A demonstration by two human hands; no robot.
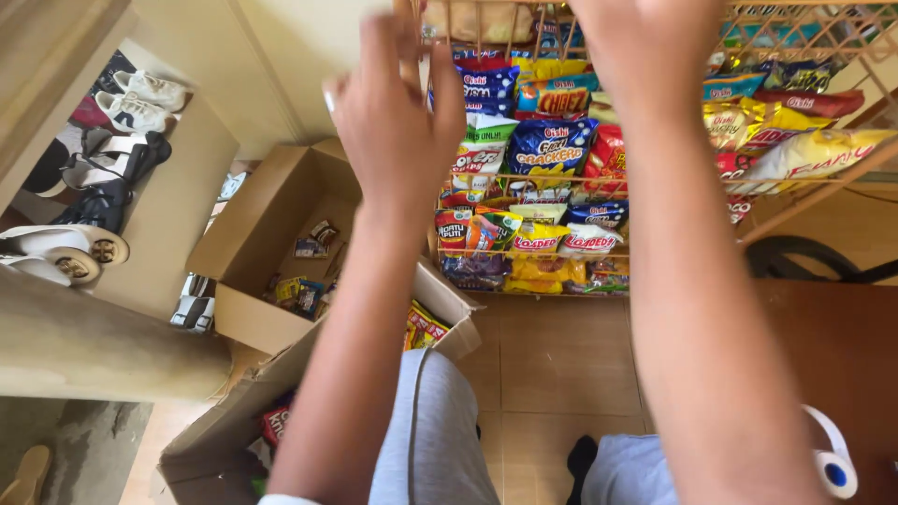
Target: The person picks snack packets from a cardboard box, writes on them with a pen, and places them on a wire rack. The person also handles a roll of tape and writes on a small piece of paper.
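Both my arms reach up toward a wire rack [842, 182] packed with bright snack bags. My left hand [398, 117] is raised at the rack's upper left corner, fingers together and curled near the wire; something small and pale shows at its left edge, and I cannot tell what it is. My right hand [645, 42] is at the top of the rack, cut off by the frame edge, so its fingers are hidden. A blue bag of crackers [552, 145] hangs between my two forearms.
An open cardboard box [253, 234] with a few small packets sits on the floor at left; a second box [224, 430] lies below it by my knee. Shoes [131, 103] line shelves at far left. A dark chair [804, 257] stands right.
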